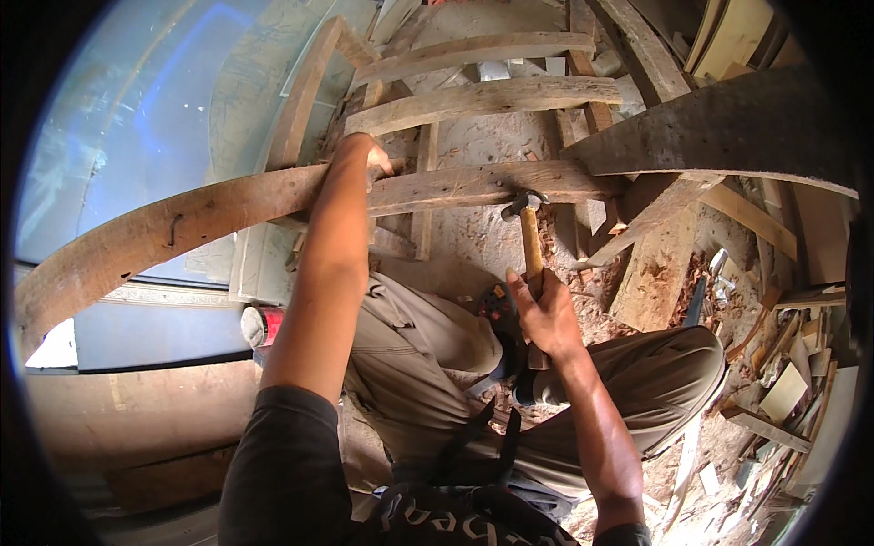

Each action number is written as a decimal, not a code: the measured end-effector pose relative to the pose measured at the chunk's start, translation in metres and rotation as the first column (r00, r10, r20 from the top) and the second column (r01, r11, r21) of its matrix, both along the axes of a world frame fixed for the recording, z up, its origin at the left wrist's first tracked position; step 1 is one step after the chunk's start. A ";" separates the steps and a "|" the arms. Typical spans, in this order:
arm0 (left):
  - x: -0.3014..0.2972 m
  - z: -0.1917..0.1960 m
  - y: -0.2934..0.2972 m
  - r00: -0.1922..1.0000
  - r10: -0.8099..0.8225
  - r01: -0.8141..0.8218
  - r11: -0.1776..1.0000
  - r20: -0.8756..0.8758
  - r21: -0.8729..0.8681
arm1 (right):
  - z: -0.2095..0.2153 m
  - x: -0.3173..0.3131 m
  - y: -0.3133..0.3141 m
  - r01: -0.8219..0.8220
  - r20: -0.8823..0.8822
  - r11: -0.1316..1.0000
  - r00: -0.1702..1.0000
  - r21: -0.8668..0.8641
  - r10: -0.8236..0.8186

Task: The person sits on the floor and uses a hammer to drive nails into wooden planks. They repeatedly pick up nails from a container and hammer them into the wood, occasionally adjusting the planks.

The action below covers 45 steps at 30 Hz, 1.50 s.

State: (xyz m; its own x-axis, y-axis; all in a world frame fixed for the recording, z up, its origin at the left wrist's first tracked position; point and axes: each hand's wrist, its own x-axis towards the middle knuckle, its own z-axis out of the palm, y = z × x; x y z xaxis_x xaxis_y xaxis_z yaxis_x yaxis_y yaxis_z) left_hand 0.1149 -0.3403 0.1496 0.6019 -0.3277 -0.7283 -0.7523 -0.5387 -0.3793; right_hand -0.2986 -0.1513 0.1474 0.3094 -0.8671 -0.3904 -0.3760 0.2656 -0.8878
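Note:
My right hand [551, 318] is wrapped round the wooden handle of a hammer [531, 241]. The hammer stands upright in the view, its dark metal head against the near edge of a long wooden plank [482, 185]; whether the two touch, I cannot tell. My left arm reaches over that plank, and my left hand [371, 156] grips it left of the hammer, with the fingers partly hidden. A bent nail [172, 229] sticks out of the plank's left stretch. Farther off, two more cross boards, one of them a rough slat [482, 102], lie roughly parallel to it.
Large glass sheets [118, 118] lean at the left. A dark wide board [728, 127] crosses at the right, above slanted timbers [660, 259]. Scrap wood [787, 391] is heaped at the lower right. A red can [267, 325] sits beside my left arm. Wood chips litter the floor.

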 end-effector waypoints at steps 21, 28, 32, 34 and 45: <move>-0.019 0.005 0.008 0.987 0.008 0.012 0.992 0.160 -0.124 | -0.003 0.000 0.001 -0.005 0.040 1.000 0.999 0.010 0.004; -0.043 0.025 0.017 0.976 -0.053 0.078 0.991 0.209 -0.110 | -0.002 0.001 0.002 -0.003 0.042 1.000 0.999 0.001 0.003; -0.047 0.022 0.014 0.955 -0.088 0.115 0.990 0.285 -0.080 | 0.000 -0.001 0.001 -0.013 0.021 1.000 1.000 -0.002 0.013; -0.040 0.013 0.010 0.936 -0.102 0.132 0.989 0.337 -0.066 | -0.001 0.000 0.002 -0.011 0.044 1.000 0.999 0.007 0.010; -0.045 -0.004 0.013 0.907 -0.161 0.187 0.982 0.390 -0.029 | -0.003 -0.002 0.001 0.005 0.053 1.000 0.999 0.006 -0.005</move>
